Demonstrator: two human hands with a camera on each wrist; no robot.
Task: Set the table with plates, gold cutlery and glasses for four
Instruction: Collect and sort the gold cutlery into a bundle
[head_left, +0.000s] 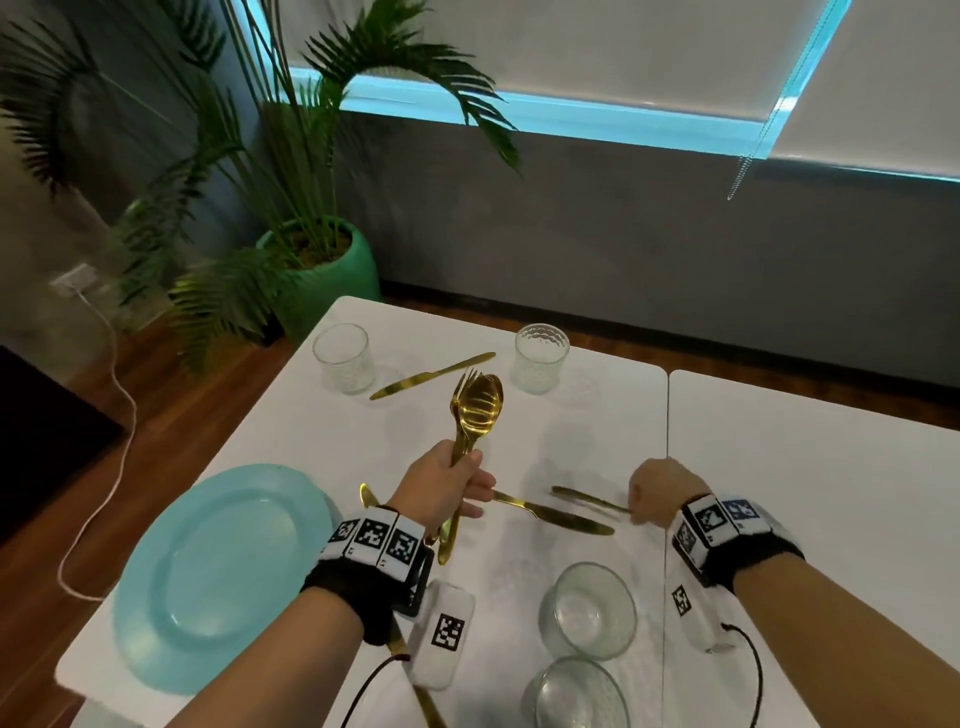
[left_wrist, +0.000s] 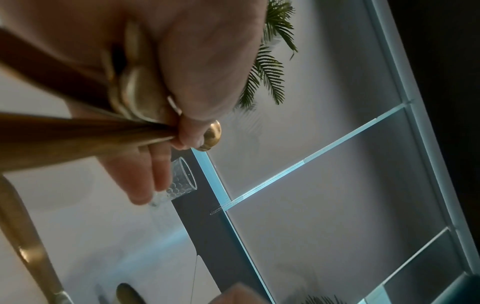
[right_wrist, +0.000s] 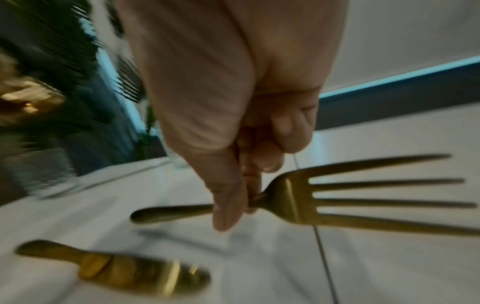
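My left hand (head_left: 457, 493) grips a bundle of gold spoons and forks (head_left: 478, 410) upright above the white table (head_left: 587, 436); in the left wrist view the handles (left_wrist: 78, 131) run through the curled fingers. My right hand (head_left: 644, 506) pinches a gold fork (head_left: 582, 496) by its neck, low over the table; the right wrist view shows its tines (right_wrist: 376, 193) pointing right. One gold knife (head_left: 558, 515) lies between my hands and another knife (head_left: 431, 375) lies further back. A light blue plate (head_left: 223, 577) sits at the near left.
Two glasses (head_left: 344, 358) (head_left: 540, 358) stand at the far end, and two more glasses (head_left: 592, 610) (head_left: 579, 696) near me. More gold cutlery (head_left: 370, 493) lies under my left wrist. A second white table (head_left: 831, 493) adjoins on the right. A potted palm (head_left: 322, 280) stands beyond the far corner.
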